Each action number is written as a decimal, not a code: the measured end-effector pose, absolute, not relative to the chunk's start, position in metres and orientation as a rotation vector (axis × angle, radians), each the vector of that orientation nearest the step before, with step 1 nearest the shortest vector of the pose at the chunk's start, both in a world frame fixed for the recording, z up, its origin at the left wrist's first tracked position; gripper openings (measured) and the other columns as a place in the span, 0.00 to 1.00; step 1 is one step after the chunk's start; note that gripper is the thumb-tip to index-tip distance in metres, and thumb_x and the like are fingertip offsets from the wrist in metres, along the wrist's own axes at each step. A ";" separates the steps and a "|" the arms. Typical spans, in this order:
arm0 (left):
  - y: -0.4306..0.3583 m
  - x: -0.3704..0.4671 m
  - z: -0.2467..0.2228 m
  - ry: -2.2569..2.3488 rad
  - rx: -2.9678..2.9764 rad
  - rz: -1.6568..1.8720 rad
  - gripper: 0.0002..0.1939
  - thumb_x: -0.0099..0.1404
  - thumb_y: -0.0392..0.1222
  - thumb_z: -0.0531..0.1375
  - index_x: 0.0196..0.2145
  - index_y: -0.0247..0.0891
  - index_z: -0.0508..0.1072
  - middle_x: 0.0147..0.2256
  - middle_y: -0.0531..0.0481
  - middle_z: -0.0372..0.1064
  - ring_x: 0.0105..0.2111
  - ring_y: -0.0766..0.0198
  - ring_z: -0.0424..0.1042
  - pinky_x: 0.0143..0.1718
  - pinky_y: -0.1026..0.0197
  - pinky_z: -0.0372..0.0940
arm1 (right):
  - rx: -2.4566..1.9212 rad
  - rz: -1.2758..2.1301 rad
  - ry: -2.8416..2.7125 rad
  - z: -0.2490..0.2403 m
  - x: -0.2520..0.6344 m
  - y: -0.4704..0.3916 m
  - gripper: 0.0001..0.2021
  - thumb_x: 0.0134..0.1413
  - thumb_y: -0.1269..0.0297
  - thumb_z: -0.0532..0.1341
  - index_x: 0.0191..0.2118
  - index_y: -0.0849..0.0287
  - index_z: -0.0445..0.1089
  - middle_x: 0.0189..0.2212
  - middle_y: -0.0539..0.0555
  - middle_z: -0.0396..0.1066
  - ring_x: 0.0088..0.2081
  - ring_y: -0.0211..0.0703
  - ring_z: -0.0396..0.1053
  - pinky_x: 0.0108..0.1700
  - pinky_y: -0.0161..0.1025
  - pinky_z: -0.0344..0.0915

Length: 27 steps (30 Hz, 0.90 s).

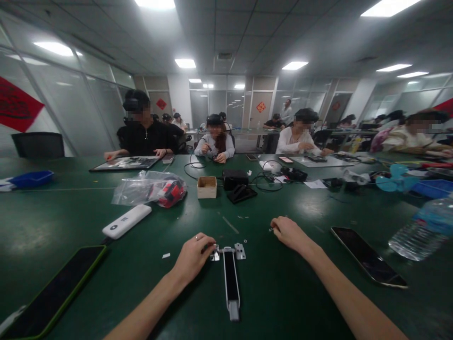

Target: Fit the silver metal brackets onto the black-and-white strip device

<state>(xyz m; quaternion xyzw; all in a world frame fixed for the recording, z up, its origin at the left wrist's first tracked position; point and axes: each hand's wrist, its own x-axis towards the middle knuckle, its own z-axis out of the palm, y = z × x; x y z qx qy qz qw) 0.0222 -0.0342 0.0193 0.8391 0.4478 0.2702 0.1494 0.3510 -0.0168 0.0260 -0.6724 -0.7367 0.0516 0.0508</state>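
Note:
My left hand (194,254), with a ring on one finger, is closed at the left metal plate (215,255) of a long hardware piece. That piece has a narrow white-edged body with a black middle strip (230,274), a pale end toward me, and a second holed plate (240,251) on its right. My right hand (286,231) rests farther right on the table, fingertips pinched together at a tiny shiny part (271,229), too small to name. Between the hands lies a small ring-like part (245,241).
Around the green table (170,302) lie a phone (368,257), a water bottle (417,231), a green-edged tablet-like device (60,290), a white power bank (127,222), a plastic bag (141,189), a small open box (206,189) and a black box (235,178). Several people sit opposite.

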 end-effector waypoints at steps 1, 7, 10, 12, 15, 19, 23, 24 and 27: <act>-0.034 0.023 0.019 1.279 2.407 0.779 0.09 0.64 0.42 0.54 0.36 0.39 0.74 0.35 0.49 0.71 0.32 0.64 0.70 0.35 0.63 0.65 | -2.042 0.155 -2.246 0.026 0.351 -0.017 0.11 0.57 0.71 0.52 0.39 0.64 0.70 0.38 0.60 0.70 0.40 0.45 0.68 0.41 0.37 0.59; -0.037 0.024 0.021 1.201 2.411 0.780 0.11 0.66 0.39 0.52 0.39 0.38 0.74 0.36 0.47 0.72 0.35 0.63 0.71 0.39 0.62 0.65 | -2.045 0.239 -2.175 0.025 0.349 -0.018 0.08 0.55 0.70 0.53 0.37 0.64 0.69 0.37 0.60 0.69 0.39 0.45 0.67 0.38 0.37 0.59; -0.037 0.024 0.020 1.194 2.404 0.787 0.11 0.65 0.37 0.52 0.39 0.38 0.74 0.37 0.48 0.73 0.36 0.63 0.71 0.39 0.62 0.65 | -2.025 0.282 -2.141 0.025 0.348 -0.019 0.06 0.53 0.71 0.54 0.35 0.63 0.68 0.36 0.58 0.69 0.36 0.43 0.67 0.36 0.36 0.59; -0.037 0.024 0.020 1.220 2.398 0.782 0.10 0.65 0.37 0.53 0.39 0.39 0.74 0.35 0.49 0.73 0.33 0.64 0.71 0.38 0.63 0.65 | -1.997 0.262 -2.147 0.027 0.345 -0.020 0.06 0.53 0.72 0.54 0.34 0.63 0.67 0.35 0.58 0.69 0.36 0.43 0.67 0.37 0.36 0.59; -0.037 0.025 0.022 1.278 2.371 0.770 0.09 0.63 0.37 0.54 0.37 0.38 0.73 0.31 0.51 0.72 0.29 0.65 0.70 0.34 0.64 0.64 | -1.896 0.216 -2.150 0.030 0.336 -0.023 0.06 0.53 0.71 0.54 0.34 0.63 0.67 0.34 0.57 0.68 0.36 0.43 0.66 0.38 0.37 0.60; -0.036 0.025 0.025 1.317 2.314 0.762 0.09 0.63 0.38 0.54 0.38 0.38 0.73 0.31 0.52 0.72 0.27 0.65 0.69 0.32 0.64 0.64 | -1.631 0.317 -2.179 0.032 0.311 -0.034 0.07 0.55 0.68 0.54 0.36 0.62 0.68 0.34 0.55 0.69 0.35 0.40 0.66 0.39 0.37 0.61; -0.035 0.023 0.027 1.290 2.340 0.713 0.09 0.63 0.39 0.54 0.38 0.38 0.74 0.33 0.51 0.73 0.29 0.65 0.70 0.34 0.64 0.64 | -1.441 0.491 -2.190 0.034 0.282 -0.049 0.08 0.56 0.67 0.54 0.38 0.61 0.69 0.35 0.54 0.69 0.35 0.39 0.66 0.37 0.36 0.63; -0.035 0.023 0.028 1.279 2.355 0.695 0.10 0.63 0.39 0.54 0.38 0.38 0.74 0.34 0.50 0.73 0.30 0.64 0.70 0.34 0.63 0.64 | -1.405 0.506 -2.192 0.033 0.277 -0.052 0.08 0.57 0.68 0.54 0.38 0.61 0.69 0.35 0.54 0.69 0.34 0.39 0.66 0.37 0.36 0.63; -0.036 0.023 0.032 1.232 2.389 0.667 0.10 0.64 0.38 0.54 0.39 0.38 0.74 0.35 0.49 0.73 0.32 0.64 0.71 0.36 0.63 0.64 | -1.320 0.521 -2.206 0.032 0.265 -0.057 0.09 0.58 0.68 0.53 0.37 0.61 0.70 0.35 0.54 0.69 0.35 0.39 0.66 0.38 0.36 0.63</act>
